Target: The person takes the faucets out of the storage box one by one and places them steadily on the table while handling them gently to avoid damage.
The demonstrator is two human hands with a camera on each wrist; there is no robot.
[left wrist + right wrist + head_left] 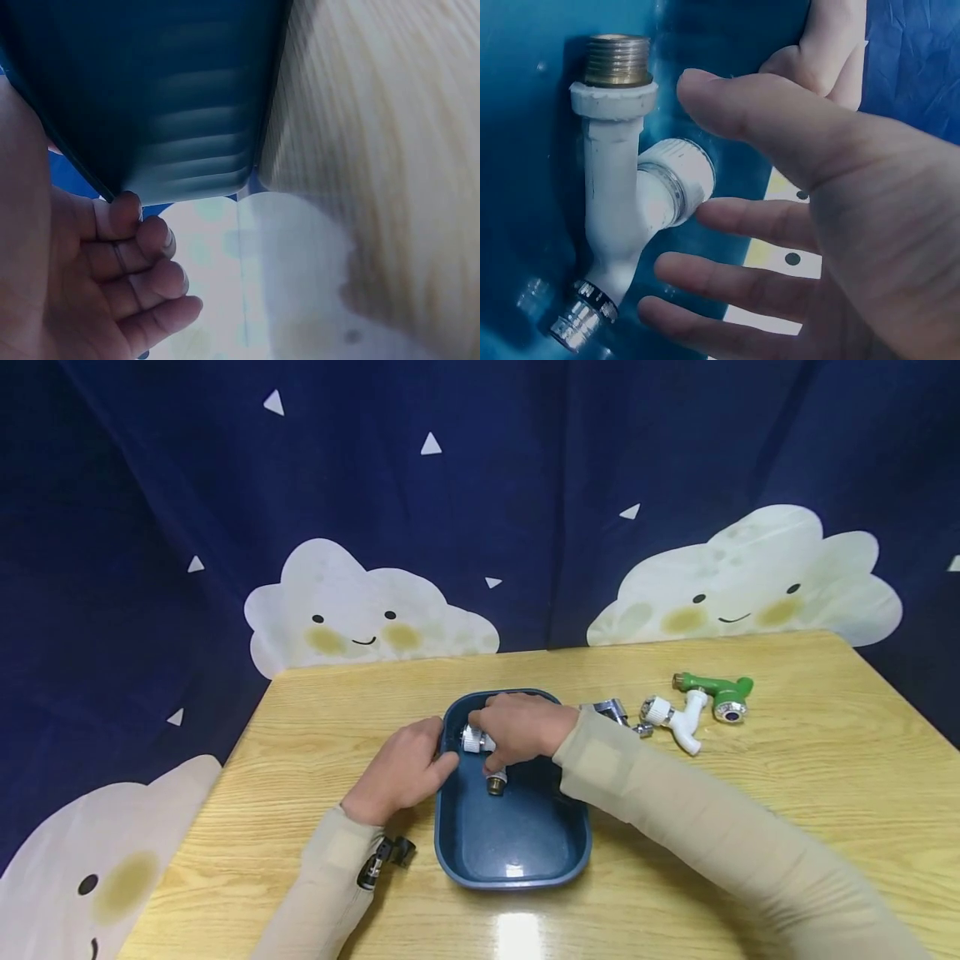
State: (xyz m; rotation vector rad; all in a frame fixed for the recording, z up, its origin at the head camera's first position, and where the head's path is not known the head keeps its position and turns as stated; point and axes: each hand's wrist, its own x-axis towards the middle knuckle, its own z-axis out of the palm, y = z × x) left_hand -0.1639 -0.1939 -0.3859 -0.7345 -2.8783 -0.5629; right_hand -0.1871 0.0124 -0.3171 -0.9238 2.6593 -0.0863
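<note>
A white faucet (615, 180) with a brass threaded end lies inside a dark blue plastic bin (513, 883). My right hand (525, 727) reaches down into the bin over the faucet. In the right wrist view its thumb and fingers are spread beside the faucet, one fingertip right at the white ribbed knob (682, 176). My left hand (405, 768) holds the bin's left rim, its thumb over the inside and its bent fingers (154, 285) along the outer wall. Part of the faucet is hidden under the right hand in the head view.
Right of the bin, a chrome faucet (609, 710), another white faucet (684, 723) and a green faucet (712, 687) lie close together on the wooden table (810, 752). A dark blue curtain (525, 493) with printed clouds hangs behind the table.
</note>
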